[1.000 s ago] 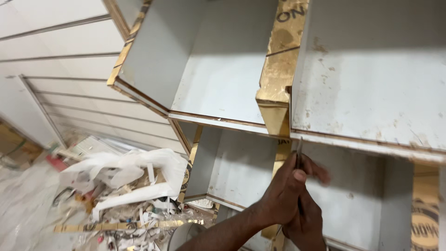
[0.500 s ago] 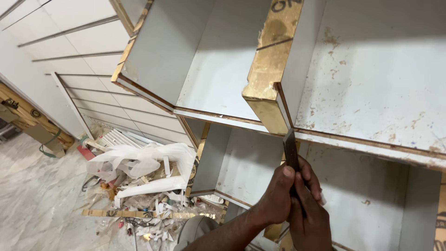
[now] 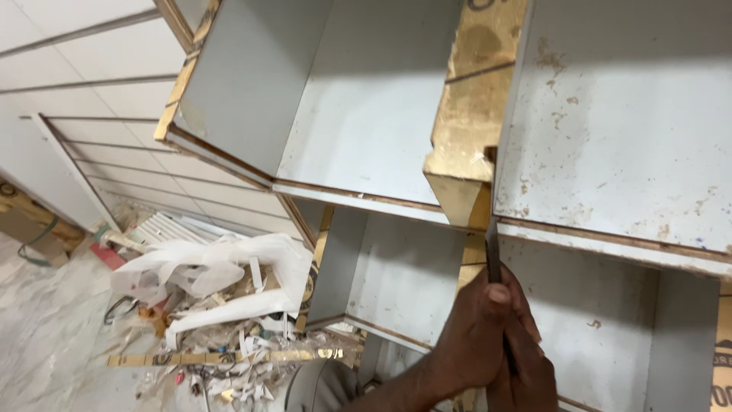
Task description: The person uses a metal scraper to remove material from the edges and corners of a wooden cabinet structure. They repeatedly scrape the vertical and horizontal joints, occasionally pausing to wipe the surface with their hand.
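Item: thin dark blade (image 3: 493, 248). You're gripping it w/ both hands, left hand (image 3: 476, 336) wrapped round it, right hand (image 3: 526, 374) closed just below. Long axis running upright, tip pointing up, away from you, at the brown panel edge (image 3: 467, 145) of the white cabinet (image 3: 366, 114). Scrap pile (image 3: 221, 305) lying far left on floor.

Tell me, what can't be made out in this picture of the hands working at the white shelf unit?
- Head view: the dark flat tool shows only its upper blade; its handle is hidden inside the two hands.
- Right hand is cut off by the bottom edge and partly covered by the left hand.
- The blade's tip vanishes into the joint by the brown panel edge.
- The scrap pile on the floor is too small and tangled to sort out.
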